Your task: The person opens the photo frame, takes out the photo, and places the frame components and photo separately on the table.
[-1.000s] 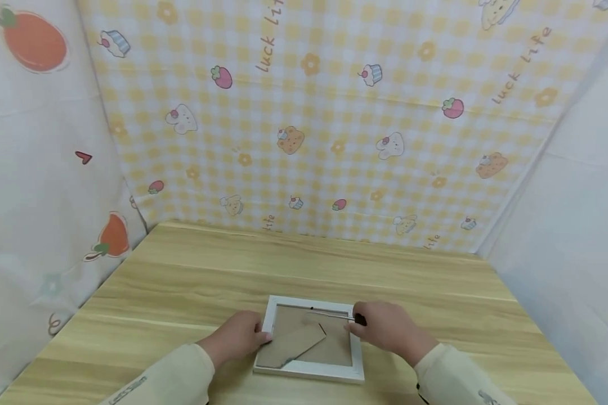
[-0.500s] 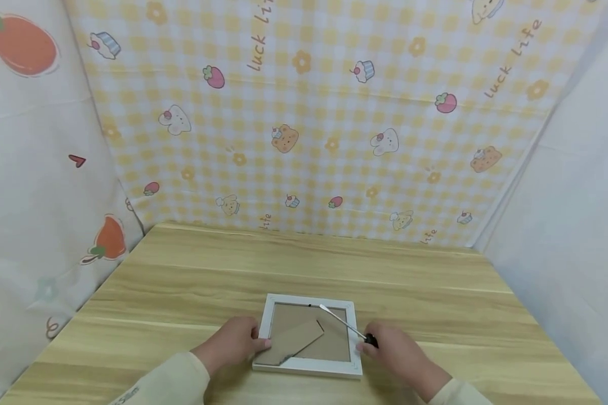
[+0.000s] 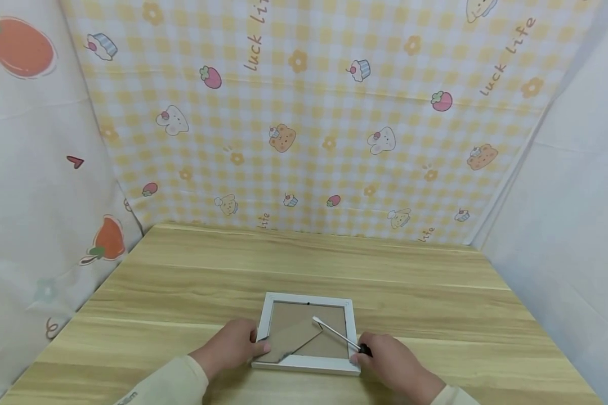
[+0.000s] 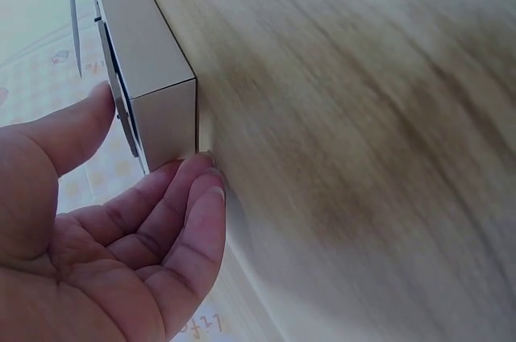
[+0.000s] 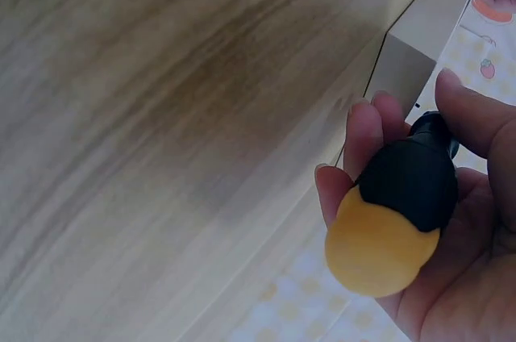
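A white frame (image 3: 329, 365) with a brown backing board (image 3: 294, 315) lies back side up, a cardboard flap (image 3: 291, 337) slanting across its lower left. My left hand (image 3: 230, 346) grips the frame's left edge, thumb on top and fingers at the side, as the left wrist view also shows (image 4: 121, 229). My right hand (image 3: 397, 363) holds a screwdriver (image 3: 336, 334) by its handle, the thumb touching the frame's right edge. The metal tip is over the backing near the flap's upper end; contact is unclear. In the right wrist view the handle (image 5: 395, 205) is black and yellow.
The wooden table (image 3: 182, 264) extends around the frame. A yellow checked cloth (image 3: 309, 112) hangs behind it, with a white printed cloth (image 3: 25, 169) at the left and a plain white one (image 3: 572, 197) at the right.
The screwdriver tip has moved from the frame's top edge down to near the flap's upper end. My right hand has come lower along the right edge; the left still grips the frame.
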Motion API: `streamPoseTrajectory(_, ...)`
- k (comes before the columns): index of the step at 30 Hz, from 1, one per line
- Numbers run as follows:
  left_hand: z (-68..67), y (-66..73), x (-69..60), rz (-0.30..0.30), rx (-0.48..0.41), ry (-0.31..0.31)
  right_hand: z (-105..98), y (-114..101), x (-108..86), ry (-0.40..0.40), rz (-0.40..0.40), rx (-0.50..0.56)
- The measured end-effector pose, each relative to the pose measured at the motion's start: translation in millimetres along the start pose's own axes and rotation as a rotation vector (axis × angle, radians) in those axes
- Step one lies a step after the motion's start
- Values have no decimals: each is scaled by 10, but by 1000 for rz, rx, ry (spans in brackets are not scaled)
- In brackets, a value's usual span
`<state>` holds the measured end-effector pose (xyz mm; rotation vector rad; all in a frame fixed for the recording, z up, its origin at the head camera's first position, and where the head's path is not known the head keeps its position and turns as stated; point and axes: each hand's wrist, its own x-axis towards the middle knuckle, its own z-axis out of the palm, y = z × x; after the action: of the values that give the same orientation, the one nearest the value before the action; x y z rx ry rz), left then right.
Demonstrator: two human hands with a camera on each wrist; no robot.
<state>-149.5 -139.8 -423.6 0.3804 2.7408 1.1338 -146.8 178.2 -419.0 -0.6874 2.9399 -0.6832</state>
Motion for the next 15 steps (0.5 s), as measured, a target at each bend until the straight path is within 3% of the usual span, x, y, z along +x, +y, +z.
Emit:
streamPoseTrajectory(4,22,27,23,3,-6,-10,-4,20,-30,9,1,-2)
streamPoseTrajectory(8,24,85,41,-45,37,2,-12,37,-53,14,10,9)
streamPoseTrajectory(11,-2,153,54,-80,100,39,-24,43,-53,9,29,31)
streamPoseTrajectory(15,-35,241,63,-57,176,110,-48,58,-31,14,28,53)
